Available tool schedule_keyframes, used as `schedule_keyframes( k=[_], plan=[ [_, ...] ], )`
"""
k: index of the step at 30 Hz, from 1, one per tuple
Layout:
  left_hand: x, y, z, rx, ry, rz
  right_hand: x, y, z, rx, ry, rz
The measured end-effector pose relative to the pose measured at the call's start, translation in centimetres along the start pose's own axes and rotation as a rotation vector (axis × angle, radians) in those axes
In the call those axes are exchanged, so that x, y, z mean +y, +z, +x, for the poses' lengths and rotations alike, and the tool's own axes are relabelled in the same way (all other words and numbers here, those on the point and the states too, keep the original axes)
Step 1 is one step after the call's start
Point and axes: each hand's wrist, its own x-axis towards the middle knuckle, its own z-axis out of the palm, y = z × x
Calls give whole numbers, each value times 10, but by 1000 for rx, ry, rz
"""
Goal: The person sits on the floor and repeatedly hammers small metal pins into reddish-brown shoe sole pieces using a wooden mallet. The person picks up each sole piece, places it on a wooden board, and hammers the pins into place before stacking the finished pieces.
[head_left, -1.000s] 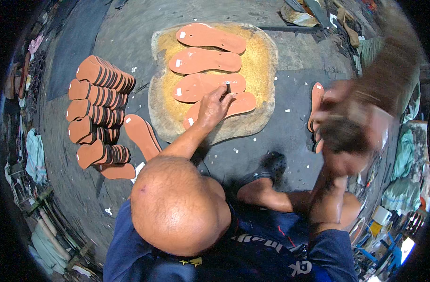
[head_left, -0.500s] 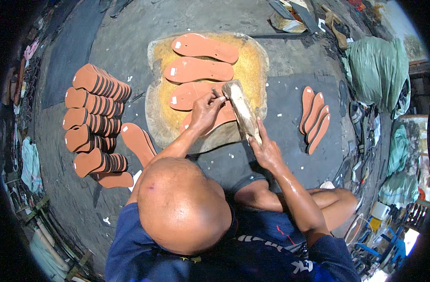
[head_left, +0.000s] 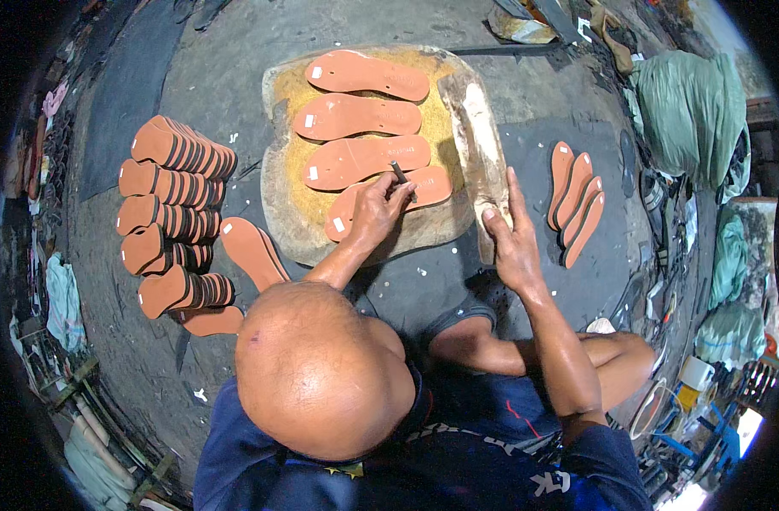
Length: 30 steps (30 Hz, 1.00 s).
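Note:
My left hand (head_left: 377,213) pinches a short dark punch (head_left: 397,172), tilted over the nearest sandal sole (head_left: 432,184). The punch's lower tip is by the sole's right part; I cannot tell whether it touches. My right hand (head_left: 513,247) is closed round the narrow end of a long worn wooden mallet (head_left: 479,128), its broad pale part raised over the right edge of the yellowish work board (head_left: 286,234). Farther up the board lie three more orange-brown soles (head_left: 364,162), (head_left: 355,117), (head_left: 368,71), each with a white sticker at its left end.
Left of the board stand several rows of stacked soles (head_left: 172,183), with a small loose pile (head_left: 252,247) nearer the board. Several soles (head_left: 568,204) lie fanned on the dark floor mat at the right. A large green sack (head_left: 692,119) bulges beyond them.
The mallet has swung away from the punch, to the right and upward, with my right hand moving right. My left hand keeps the punch over the nearest sole, slightly shifted.

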Motion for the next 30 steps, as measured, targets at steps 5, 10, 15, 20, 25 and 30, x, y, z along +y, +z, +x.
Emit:
schedule_keyframes(
  k=[5, 10, 15, 20, 25, 30],
  plan=[
    [9, 2, -2, -22, 60, 126, -26, -9, -3, -28, -51, 63],
    [10, 9, -9, -13, 117, 180, -62, -24, -7, 26, -222, -210],
    [12, 2, -22, 22, 304, 404, -130, -63, -37, 172, -414, 387],
    [10, 8, -20, -23, 362, 446, -1, 7, -62, 144, -314, -236],
    [11, 8, -22, -12, 306, 430, 12, 27, -47, -46, 93, -215],
    [-5, 0, -10, 0, -313, -605, 60, 31, -45, -180, 266, -556]
  ],
)
